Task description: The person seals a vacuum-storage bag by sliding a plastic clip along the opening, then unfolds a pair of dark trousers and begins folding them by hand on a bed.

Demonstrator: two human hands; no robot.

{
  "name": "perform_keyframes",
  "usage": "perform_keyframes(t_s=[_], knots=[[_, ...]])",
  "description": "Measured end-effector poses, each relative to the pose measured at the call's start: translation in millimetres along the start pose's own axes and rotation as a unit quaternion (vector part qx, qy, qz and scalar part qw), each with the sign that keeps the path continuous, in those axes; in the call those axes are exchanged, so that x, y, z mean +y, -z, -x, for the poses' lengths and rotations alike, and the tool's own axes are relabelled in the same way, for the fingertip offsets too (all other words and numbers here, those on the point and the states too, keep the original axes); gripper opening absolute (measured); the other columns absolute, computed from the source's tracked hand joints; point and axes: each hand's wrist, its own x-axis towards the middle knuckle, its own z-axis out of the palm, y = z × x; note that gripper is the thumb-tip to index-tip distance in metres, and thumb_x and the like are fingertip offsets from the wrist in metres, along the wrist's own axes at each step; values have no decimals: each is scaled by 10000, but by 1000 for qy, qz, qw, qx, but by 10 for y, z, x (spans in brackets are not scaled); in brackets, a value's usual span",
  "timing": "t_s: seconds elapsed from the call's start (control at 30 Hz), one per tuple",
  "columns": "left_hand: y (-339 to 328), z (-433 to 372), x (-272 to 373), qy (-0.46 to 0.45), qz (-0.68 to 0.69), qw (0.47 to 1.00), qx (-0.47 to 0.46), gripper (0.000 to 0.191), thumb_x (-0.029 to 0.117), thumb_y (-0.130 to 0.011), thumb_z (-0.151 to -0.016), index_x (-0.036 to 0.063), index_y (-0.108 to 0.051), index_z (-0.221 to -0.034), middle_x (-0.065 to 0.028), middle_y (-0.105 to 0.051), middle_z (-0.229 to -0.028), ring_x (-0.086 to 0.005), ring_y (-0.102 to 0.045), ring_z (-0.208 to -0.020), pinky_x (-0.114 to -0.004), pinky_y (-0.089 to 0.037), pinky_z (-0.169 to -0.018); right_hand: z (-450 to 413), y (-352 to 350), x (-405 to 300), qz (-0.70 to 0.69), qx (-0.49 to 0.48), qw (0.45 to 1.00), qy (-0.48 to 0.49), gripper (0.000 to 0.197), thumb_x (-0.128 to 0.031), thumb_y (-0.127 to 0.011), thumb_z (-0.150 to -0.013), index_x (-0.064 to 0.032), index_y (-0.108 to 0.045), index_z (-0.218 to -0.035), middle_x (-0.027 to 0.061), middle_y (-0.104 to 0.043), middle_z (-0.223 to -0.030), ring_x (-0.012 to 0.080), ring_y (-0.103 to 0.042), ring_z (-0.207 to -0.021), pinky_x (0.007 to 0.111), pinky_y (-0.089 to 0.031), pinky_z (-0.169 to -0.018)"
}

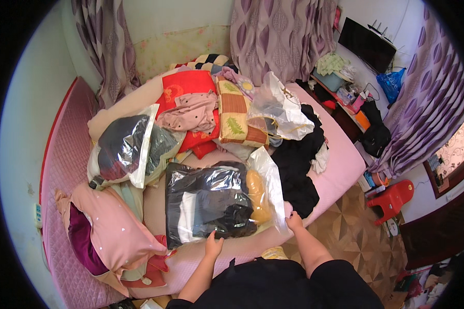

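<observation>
A clear plastic bag of folded dark clothes (212, 201) lies flat on the pink bed, with something yellow near its opening end. My right hand (294, 221) pinches the lower corner of the bag's silvery edge strip (272, 189). At the bag's near edge is my left hand (214, 244), thumb and fingers apart; whether it grips the plastic cannot be told. Black garments (297, 170) lie just right of the strip. Another filled plastic bag (127, 146) with a silvery strip rests to the upper left.
A pink pillow (116, 228) lies at the left. Behind the bags are a patterned cushion (232, 112), a red cloth (189, 83), a dotted pink garment (195, 112) and a crumpled plastic bag (282, 108). A red plastic stool (392, 199) stands on the floor at the right, below a cluttered desk.
</observation>
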Motion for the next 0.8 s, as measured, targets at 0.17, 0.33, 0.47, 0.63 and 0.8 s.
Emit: perform_keyframes(t_s=[0.17, 0.33, 0.47, 0.63, 0.8], knots=[[-353, -269, 412, 29, -12, 998, 48, 526, 229, -562, -660, -16, -429, -1106, -207, -477, -1076, -308, -456, -1007, -339, -347, -863, -817, 377, 181, 11, 54, 996, -77, 469, -191, -614, -635, -28, -445, -1042, 187, -508, -988, 310, -489, -938, 356, -393, -815], [-885, -516, 644, 86, -31, 993, 72, 549, 244, -561, -656, -5, -416, -1122, -230, -424, -1131, -322, -405, -1064, -336, -312, -902, -1581, 777, 92, -8, 83, 996, -30, 520, -161, -607, -645, -45, -383, -1099, 183, -435, -1058, 338, -434, -982, 382, -364, -842], [-1295, -749, 974, 157, -89, 978, 107, 620, 239, -571, -640, -38, -352, -1149, -293, -318, -1190, -361, -288, -1146, -342, -242, -953, -2285, 1111, 327, 57, 126, 990, 13, 549, -160, -619, -633, -60, -365, -1109, 171, -405, -1082, 340, -408, -995, 405, -368, -825], [-1367, -721, 1025, 168, -63, 976, 127, 623, 219, -576, -623, -56, -334, -1127, -288, -305, -1202, -356, -278, -1153, -345, -236, -956, -3263, 1603, 165, 88, 206, 970, 97, 636, -126, -641, -616, -82, -329, -1169, 176, -334, -1195, 327, -360, -1069, 394, -334, -867], [-1210, -473, 1044, 219, -70, 952, 200, 499, 224, -579, -636, -23, -433, -1045, -235, -550, -894, -360, -521, -869, -369, -410, -749, -4170, 1912, -628, 38, 250, 955, 154, 733, -94, -658, -598, -113, -278, -1224, 134, -237, -1286, 298, -301, -1143, 393, -312, -896]])
